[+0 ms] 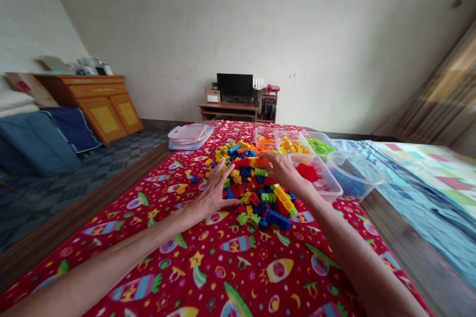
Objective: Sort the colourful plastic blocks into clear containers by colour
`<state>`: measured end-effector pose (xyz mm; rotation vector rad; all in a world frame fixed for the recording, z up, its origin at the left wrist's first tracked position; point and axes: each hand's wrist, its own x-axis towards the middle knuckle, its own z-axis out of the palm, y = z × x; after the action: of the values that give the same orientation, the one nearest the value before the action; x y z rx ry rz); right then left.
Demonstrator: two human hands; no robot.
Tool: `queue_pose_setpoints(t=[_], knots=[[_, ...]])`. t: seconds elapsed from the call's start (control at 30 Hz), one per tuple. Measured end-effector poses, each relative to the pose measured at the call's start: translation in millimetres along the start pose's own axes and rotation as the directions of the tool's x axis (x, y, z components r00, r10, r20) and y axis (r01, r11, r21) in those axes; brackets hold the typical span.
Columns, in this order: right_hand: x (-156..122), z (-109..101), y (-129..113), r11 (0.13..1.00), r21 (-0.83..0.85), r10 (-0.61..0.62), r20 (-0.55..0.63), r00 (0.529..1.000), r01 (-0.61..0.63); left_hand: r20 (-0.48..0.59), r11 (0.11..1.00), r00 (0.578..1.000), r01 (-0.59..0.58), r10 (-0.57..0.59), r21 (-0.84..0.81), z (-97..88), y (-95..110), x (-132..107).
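A heap of mixed plastic building bricks (247, 185), in red, yellow, blue, orange and lime green, lies on the red rocket-print cloth (208, 277) over the desk (92, 204), around its middle and well in from the near edge. The left hand (214, 190) is at the side of the heap toward the desk's left edge, its grip wide, with thumb and fingers spread apart around that side and no brick visibly held. The right hand (280, 168) reaches over the far right part of the heap with its fingers bent down among the bricks; whether its grip has closed on one cannot be told. On the side of the heap nearest the near edge lie a long blue brick (278, 220) and a long yellow brick (284, 199). A small yellow brick (180, 190) and a small blue brick (194, 180) lie apart, toward the left edge. Toward the far right corner, clear plastic boxes (256, 133) hold orange, yellow and lime green bricks; nearer, a clear box (330, 185) holds red ones, and beside it, by the right edge, a round tub (372, 178) holds blue ones. Stacked lids (189, 132) lie near the far left corner. Beyond the far edge stands a black monitor (235, 85).
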<state>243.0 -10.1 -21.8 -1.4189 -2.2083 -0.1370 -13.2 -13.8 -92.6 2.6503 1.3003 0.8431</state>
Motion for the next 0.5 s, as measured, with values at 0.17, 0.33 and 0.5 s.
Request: queue_pose_setpoints(t=[0.17, 0.33, 0.5], knots=[[5.6, -7.2, -3.0, 0.984, 0.127, 0.127, 0.007, 0.992, -0.127, -0.091, 0.999, 0.996, 0.006, -0.011, -0.047, -7.8, 6.1, 31.4], [11.0, -7.9, 1.6, 0.943, 0.252, 0.214, 0.046, 0.976, -0.218, -0.075, 0.999, 0.997, -0.026, 0.023, -0.036, -15.1, 3.9, 64.4], [2.9, 9.2, 15.0, 0.989, 0.075, 0.143, -0.199, 0.970, -0.131, 0.084, 0.999, 0.995, -0.044, 0.046, -0.022, -21.9, 7.1, 87.9]])
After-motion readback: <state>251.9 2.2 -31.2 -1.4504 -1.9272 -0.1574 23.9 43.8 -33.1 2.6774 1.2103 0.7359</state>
